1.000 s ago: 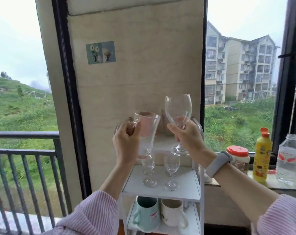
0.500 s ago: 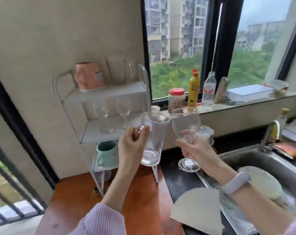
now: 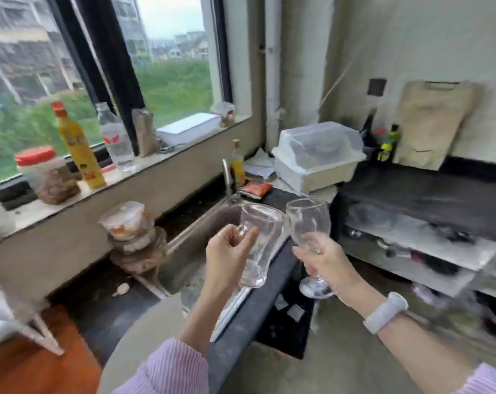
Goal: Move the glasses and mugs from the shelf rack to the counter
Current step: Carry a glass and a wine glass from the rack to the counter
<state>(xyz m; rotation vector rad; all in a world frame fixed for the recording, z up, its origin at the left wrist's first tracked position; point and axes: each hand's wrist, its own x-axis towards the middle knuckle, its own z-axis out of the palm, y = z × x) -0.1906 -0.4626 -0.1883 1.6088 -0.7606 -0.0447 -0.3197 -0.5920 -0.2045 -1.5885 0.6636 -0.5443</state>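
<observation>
The person carries two pieces of glassware at once, both in the air in front of the body. The left hand (image 3: 226, 260) has its fingers (image 3: 248, 237) clenched around the handle of a tall clear glass mug (image 3: 259, 245), which hangs upright above the front edge of the sink (image 3: 201, 231). The right hand (image 3: 325, 261) grasps a wine glass (image 3: 309, 226) at the base of the bowl and the stem, its foot hanging free below the hand, out past the dark tabletop (image 3: 423, 194) edge and over the floor. The two rims sit just beside each other; whether they touch cannot be told through the blur.

Neither piece has reached a resting place yet, so the step in hand looks like the carry toward the tabletop to the right, where a bare dark stretch lies in front of a lidded plastic container (image 3: 317, 155).

Several things could go wrong from here. The rims are so close that a small swing of either hand could knock glass against glass and chip one (the wine glass bowl looks the thinner of the two). The wine glass foot hangs low, so it could catch the tabletop edge if the hand does not lift before crossing it. The mug is held by its handle alone, and could pivot and tip if the hold loosens. Setting both down together also divides attention, and one could land half on the edge.
</observation>
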